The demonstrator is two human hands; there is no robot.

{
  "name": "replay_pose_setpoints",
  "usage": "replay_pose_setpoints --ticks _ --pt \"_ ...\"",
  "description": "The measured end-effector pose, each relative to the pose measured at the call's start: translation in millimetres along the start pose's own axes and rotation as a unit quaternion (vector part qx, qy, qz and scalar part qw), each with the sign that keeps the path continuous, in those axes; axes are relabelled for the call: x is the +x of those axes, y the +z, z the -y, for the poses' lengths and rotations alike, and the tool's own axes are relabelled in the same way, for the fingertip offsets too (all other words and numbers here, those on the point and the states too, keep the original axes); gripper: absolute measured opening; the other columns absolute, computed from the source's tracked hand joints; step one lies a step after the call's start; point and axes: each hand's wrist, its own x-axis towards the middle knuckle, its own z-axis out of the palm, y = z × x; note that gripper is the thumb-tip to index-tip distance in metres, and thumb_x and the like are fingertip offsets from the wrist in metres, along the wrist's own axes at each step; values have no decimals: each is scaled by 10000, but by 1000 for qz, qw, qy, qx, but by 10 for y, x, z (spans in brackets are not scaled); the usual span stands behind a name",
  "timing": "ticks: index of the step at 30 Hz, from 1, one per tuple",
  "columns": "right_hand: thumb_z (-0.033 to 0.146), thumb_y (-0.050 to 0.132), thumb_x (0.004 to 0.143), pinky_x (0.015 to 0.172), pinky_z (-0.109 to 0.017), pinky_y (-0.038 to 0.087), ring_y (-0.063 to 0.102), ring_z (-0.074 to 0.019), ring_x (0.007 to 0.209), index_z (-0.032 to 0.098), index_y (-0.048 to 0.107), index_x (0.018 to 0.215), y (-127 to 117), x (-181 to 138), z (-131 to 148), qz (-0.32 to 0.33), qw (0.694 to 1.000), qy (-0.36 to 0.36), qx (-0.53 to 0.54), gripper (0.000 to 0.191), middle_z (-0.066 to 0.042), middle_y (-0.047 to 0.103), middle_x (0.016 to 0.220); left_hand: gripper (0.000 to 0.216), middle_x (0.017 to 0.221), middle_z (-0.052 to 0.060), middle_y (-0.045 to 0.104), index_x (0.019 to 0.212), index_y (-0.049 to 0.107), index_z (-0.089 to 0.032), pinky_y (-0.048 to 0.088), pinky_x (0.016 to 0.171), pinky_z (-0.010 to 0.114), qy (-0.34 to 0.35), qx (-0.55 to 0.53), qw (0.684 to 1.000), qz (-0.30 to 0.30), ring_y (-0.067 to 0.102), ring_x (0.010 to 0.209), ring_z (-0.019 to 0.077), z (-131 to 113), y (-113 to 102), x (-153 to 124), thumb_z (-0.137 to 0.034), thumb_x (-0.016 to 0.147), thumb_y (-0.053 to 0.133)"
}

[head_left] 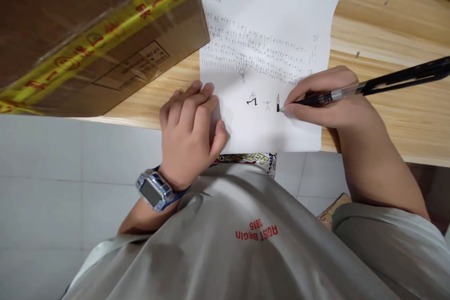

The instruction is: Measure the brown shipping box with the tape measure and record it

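Observation:
A white sheet of paper lies at the front edge of the wooden table, with rows of small pen strokes and several little stick figures on it. My right hand is closed around a black pen, whose tip touches the paper beside a narrow, partly blackened shape. The pen's rear end points off to the right. My left hand rests flat, fingers loosely together, across the sheet's left edge and the table. On that wrist is a watch with a blue strap.
A large cardboard box with yellow printed tape stands at the left, overlapping the paper's upper left edge. The wooden table extends to the right. Below its front edge are pale floor tiles and my grey shirt.

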Motion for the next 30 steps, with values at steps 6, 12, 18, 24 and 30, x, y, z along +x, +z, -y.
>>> replay_pose_setpoints --ticks 6,12,18,24,30 --pt "272 781 768 508 -312 473 636 -153 559 269 738 685 -1 11 -7 6 1000 -7 -12 94 27 706 631 386 1513 -56 581 1255 593 -313 414 1317 516 -33 -20 999 27 489 1517 169 -11 -21 32 -473 929 464" --pt "283 784 760 500 -315 463 626 -153 551 269 742 679 -9 14 -8 5 1000 -8 -3 92 25 705 626 383 1509 -62 583 1224 607 -323 409 1335 570 -53 -44 997 35 485 1525 181 -17 -11 53 -502 920 455" --pt "274 777 771 483 -318 452 623 -156 537 274 729 663 -12 24 -6 10 1000 -3 -10 118 23 707 626 373 1508 -48 584 1247 590 -322 431 1309 560 -21 -27 999 13 494 1514 176 22 18 23 -474 924 483" --pt "236 795 741 492 -315 461 627 -155 550 270 732 670 -3 12 1 6 1000 -6 6 101 19 706 629 437 1506 -42 586 1353 535 -336 476 1248 472 49 65 996 -26 517 1491 169 27 34 -21 -361 917 524" --pt "257 801 747 492 -324 470 631 -166 547 270 724 660 -12 14 -12 10 1000 -1 3 117 20 703 627 395 1499 -30 593 1308 580 -335 470 1262 514 22 27 999 -12 525 1492 202 9 16 3 -377 922 505"
